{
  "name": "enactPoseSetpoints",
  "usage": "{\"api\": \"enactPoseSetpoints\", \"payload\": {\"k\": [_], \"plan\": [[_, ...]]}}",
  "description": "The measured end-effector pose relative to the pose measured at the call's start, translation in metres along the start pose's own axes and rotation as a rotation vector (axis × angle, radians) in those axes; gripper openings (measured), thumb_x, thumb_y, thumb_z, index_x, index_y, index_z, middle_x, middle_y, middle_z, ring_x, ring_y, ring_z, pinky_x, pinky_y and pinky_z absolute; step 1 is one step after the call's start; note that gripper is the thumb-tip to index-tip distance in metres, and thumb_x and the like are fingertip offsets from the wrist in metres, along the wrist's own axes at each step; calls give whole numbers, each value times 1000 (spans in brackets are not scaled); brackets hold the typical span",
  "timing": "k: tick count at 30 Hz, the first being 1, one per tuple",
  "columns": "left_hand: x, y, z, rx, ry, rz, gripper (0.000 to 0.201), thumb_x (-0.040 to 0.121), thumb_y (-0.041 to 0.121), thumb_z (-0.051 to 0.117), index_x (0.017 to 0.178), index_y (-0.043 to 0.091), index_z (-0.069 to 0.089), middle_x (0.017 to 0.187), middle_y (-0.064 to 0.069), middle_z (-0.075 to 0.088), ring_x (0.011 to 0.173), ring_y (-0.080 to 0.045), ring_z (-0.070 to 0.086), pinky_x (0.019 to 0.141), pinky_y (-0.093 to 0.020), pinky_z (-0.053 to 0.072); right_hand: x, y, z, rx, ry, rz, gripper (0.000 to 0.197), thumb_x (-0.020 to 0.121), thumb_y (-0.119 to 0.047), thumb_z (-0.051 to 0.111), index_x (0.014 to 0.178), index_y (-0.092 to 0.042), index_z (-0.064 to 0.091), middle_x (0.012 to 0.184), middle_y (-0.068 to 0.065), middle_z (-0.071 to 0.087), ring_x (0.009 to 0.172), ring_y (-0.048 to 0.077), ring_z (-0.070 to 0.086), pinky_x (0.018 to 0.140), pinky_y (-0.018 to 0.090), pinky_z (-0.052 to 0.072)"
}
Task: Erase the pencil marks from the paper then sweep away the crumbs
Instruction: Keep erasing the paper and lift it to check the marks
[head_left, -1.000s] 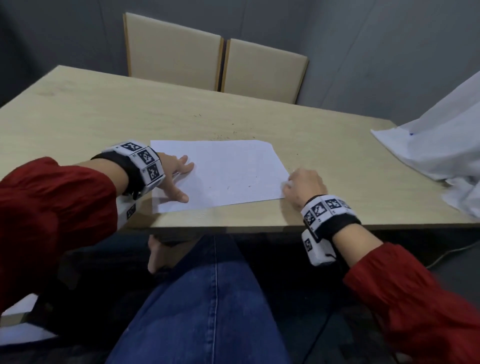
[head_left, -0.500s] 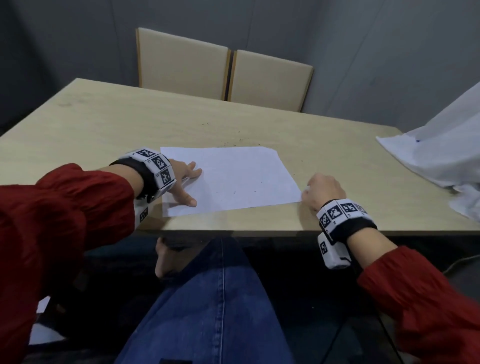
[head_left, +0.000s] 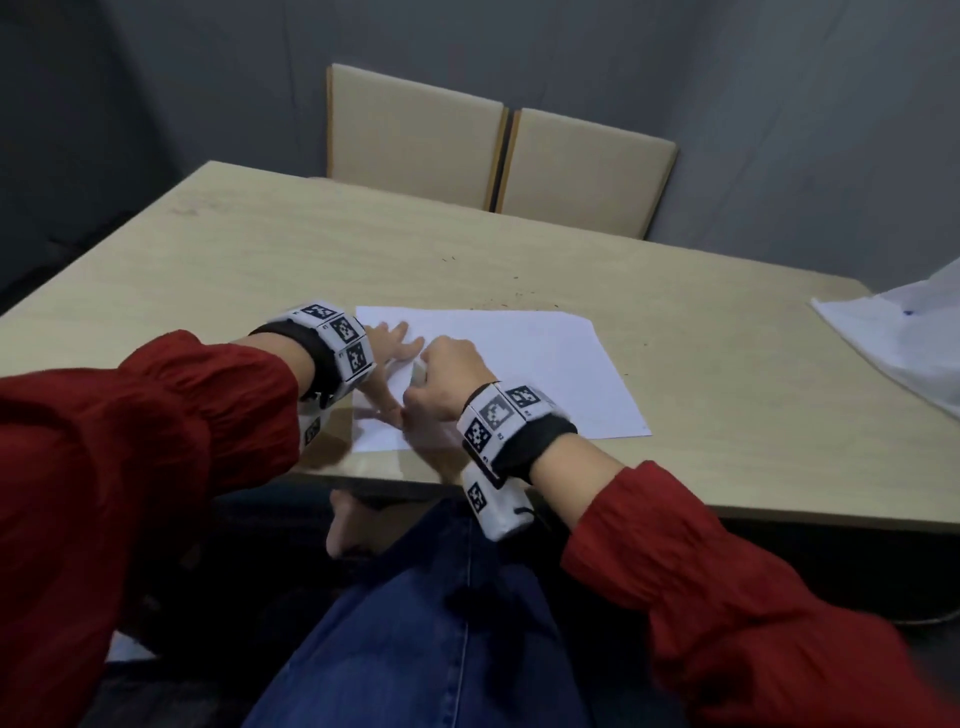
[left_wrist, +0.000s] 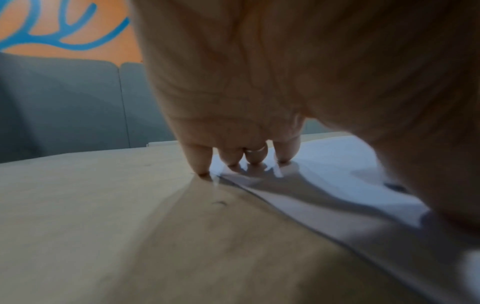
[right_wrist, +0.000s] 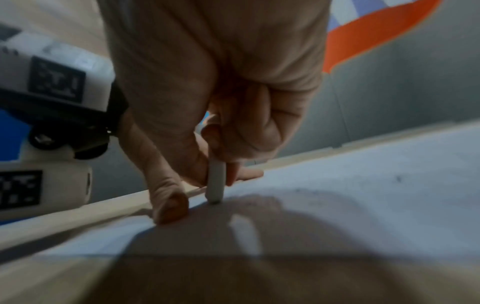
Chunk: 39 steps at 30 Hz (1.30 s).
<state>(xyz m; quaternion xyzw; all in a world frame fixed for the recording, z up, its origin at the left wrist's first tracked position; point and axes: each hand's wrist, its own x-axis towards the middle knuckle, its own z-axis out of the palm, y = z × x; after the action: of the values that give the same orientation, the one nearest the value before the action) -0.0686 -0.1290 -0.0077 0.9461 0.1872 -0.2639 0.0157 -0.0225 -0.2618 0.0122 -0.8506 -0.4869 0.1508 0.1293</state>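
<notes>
Your right hand (head_left: 448, 382) has crossed from the sheet's right edge to centre frame, pinching the eraser (right_wrist: 216, 183) upright on the paper (head_left: 540, 364). Your left hand (head_left: 387, 358) stays flat, fingers spread, pinning the sheet's left edge to the surface (head_left: 260, 260). Erasing appears to be starting; crumbs (head_left: 506, 299) lie beyond the sheet's far edge.

A meeting room: wooden table (head_left: 260, 270), two beige chairs (head_left: 415, 135), grey walls (head_left: 779, 104).

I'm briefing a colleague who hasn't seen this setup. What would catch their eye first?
Two red-sleeved arms meet over a white paper near the table's front edge. The right hand pinches a white eraser upright, its tip on the sheet, while the left hand presses the paper's left side. Dark crumbs dot the table beyond the paper.
</notes>
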Motion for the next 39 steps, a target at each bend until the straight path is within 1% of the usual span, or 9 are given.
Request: {"api": "enactPoseSetpoints", "payload": {"k": [2,5,8,16,21,25,29,33,39], "plan": [[1,-4,-1,-13,-16,3,125,71,68,69,154,24,-15,159,-9,-22,149,-29,-10,121,-49,2,0,10,0,-57,70,46,6,84,-12,62,89,-12,59,93,11,56,96,31,60,68,29,42],[0,-10,2,-48,-34,20,127,68,72,67,153,26,-15,159,-5,-23,149,-27,-13,120,-53,2,-9,73,-17,-176,150,262,17,83,-12,59,98,-5,58,105,18,61,99,37,60,75,34,47],[0,-10,2,-57,-23,28,127,68,71,68,153,26,-14,160,-5,-23,149,-26,-13,120,-53,3,-25,118,-45,-316,131,417,9,84,-15,57,85,-7,53,105,19,63,85,34,56,71,32,48],[-6,-4,5,-87,14,10,126,73,64,70,153,16,-15,160,-8,-21,149,-26,-12,121,-45,2,0,10,8,-79,14,41,21,85,-20,61,73,-9,48,76,5,52,79,25,55,58,24,37],[-7,-7,3,-85,2,21,125,74,66,67,153,14,-15,160,-9,-21,149,-25,-10,121,-45,4,7,84,-12,-236,123,230,24,85,-18,56,68,-10,40,83,10,55,81,30,55,65,28,37],[-6,-11,2,-80,-16,25,126,73,67,67,153,15,-16,160,-8,-22,149,-24,-11,121,-46,4,4,137,-51,-430,95,383,30,85,-15,53,60,-11,37,72,8,54,71,30,52,52,25,33],[-7,-6,1,-72,-11,20,126,74,65,68,153,14,-16,160,-10,-22,149,-25,-11,121,-46,4,8,87,-36,-322,7,196,31,84,-19,58,60,-16,39,74,6,54,72,25,53,62,26,38],[-9,-3,1,-78,-10,12,127,74,64,69,153,13,-15,160,-10,-20,149,-25,-10,121,-47,4,6,32,3,-98,-5,39,36,83,-21,62,58,-14,37,62,2,43,63,21,44,46,25,28],[-12,-3,1,-81,-7,12,126,75,64,68,153,13,-16,160,-9,-21,149,-24,-12,119,-45,3,11,134,-49,-433,103,294,27,89,-18,52,66,-7,43,81,10,60,92,33,61,66,27,35]]}}
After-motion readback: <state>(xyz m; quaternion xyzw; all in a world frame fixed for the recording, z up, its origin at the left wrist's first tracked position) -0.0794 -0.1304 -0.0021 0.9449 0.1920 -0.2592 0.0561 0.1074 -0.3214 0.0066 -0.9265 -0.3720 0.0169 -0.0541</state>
